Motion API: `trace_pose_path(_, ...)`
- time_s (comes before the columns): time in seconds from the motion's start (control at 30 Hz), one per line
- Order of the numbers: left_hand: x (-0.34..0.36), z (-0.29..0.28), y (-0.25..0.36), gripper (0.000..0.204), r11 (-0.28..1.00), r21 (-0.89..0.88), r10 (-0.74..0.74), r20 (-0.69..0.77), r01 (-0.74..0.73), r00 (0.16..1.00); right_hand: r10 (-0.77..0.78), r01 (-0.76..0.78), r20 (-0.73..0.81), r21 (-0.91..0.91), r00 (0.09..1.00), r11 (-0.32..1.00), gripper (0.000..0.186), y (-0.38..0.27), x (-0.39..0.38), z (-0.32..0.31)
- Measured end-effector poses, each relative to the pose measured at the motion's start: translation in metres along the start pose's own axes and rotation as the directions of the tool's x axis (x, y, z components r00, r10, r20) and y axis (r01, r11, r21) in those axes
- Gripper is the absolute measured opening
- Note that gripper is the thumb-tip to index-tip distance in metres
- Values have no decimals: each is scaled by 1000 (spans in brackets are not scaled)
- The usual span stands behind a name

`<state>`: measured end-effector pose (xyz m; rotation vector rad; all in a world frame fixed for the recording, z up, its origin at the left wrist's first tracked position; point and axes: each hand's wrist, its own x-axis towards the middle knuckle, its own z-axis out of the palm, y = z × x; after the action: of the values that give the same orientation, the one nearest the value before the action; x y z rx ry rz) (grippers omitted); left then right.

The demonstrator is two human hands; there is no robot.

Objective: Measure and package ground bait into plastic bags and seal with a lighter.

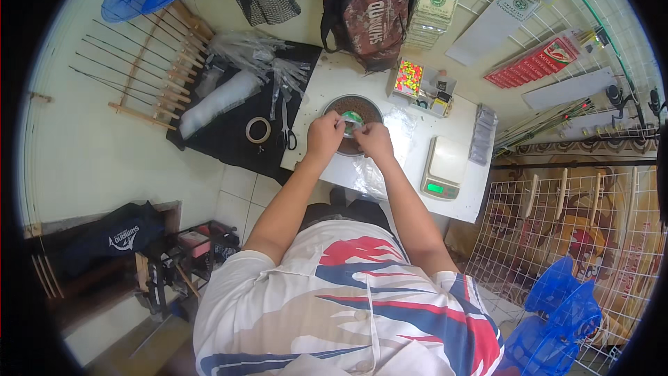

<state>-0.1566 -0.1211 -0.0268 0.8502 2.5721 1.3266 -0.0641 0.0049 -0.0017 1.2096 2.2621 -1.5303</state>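
My left hand (324, 136) and my right hand (374, 141) are together over a round metal bowl (380, 113) full of brown granules (353, 106). Between their fingertips is a small clear packet with a green printed patch (351, 118). Both hands have their fingers pinched on it, the left on its left end, the right lower on the other side. The packet's lower part and the bowl's near half are partly hidden by the hands. A clear plastic sheet (364, 175) lies on the white table (299, 146) under the bowl and my wrists.
Right of the bowl are a digital scale (441, 160), grey packs (481, 136) and a box of coloured small items (424, 87). Scissors (285, 132), a tape roll (258, 130) and plastic bags (243, 76) lie on black cloth at left. A backpack (362, 7) stands behind.
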Motion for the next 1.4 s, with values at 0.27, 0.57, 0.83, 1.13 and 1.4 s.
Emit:
trace_pose_path(0.27,-1,-1,4,12,1000,6,-29,29,29,999,-308,272,-312,-153,899,950,22,5,8,5)
trace_pose_path(0.57,13,-24,10,22,995,-96,34,73,-27,997,-389,379,-245,-89,888,921,22,-1,15,-10)
trace_pose_path(0.83,6,-32,1,25,989,-7,143,217,-145,966,-581,565,-28,-200,813,801,22,-6,16,-12)
trace_pose_path(1.13,6,-18,1,16,994,106,10,0,-10,1000,-117,121,138,-21,984,992,27,-3,29,-6)
trace_pose_path(1.4,11,-23,-15,27,947,-178,-218,256,268,942,-273,273,10,8,962,962,30,8,38,-10)
